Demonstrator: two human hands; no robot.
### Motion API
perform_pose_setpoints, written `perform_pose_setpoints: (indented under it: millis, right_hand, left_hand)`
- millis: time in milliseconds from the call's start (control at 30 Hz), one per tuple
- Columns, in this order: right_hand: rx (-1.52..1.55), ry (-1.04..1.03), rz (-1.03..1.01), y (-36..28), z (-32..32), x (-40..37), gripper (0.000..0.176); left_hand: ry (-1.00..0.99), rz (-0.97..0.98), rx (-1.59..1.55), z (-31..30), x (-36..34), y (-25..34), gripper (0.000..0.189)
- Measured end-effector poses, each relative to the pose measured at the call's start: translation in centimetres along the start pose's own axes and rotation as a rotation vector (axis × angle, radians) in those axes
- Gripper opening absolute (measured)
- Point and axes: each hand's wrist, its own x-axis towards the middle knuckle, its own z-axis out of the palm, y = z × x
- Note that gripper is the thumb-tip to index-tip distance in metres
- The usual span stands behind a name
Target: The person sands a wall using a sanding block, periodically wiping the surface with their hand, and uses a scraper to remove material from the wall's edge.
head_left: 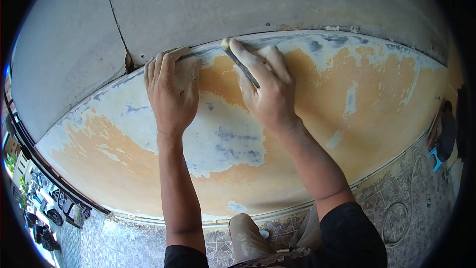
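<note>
My left hand (pixel 171 92) rests against the top of the wall (pixel 223 141), with fingers stretched upward and touching the seam below the grey ceiling panels (pixel 198 5). Beside it, my right hand (pixel 270 84) grips a dark, narrow flat tool (pixel 243 64), held slanted against the wall close to the same seam. The tool's exact kind cannot be made out, and part of it is hidden by the fingers. Pale dust coats both hands. Orange paint on the wall is broken by white and bluish-grey bare patches.
A dark gap (pixel 116 22) splits the ceiling panels at upper left. Patterned floor tiles (pixel 129 243) lie far below, with a coiled hose (pixel 396 223) at right. Another person (pixel 445 131) is near a blue stool (pixel 435 160). Motorbikes (pixel 47 206) stand beyond the railing (pixel 54 181).
</note>
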Motion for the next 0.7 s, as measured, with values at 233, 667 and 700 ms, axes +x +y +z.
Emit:
perform_pose_setpoints:
  millis: [233,667,700]
  right_hand:
    - [0.009,-0.067,0.069,-0.7,-1.2,-2.1,0.052]
    - [-0.057,-0.017,0.01,-0.3,-0.3,-1.7,0.047]
    - [-0.059,-0.037,-0.023,-0.5,0.3,0.3,0.048]
  left_hand:
    - [0.068,0.058,-0.059,0.3,0.3,0.0,0.019]
    - [0.074,0.06,-0.046,0.6,0.1,-0.5,0.022]
    - [0.069,0.056,-0.043,0.5,0.1,-0.5,0.022]
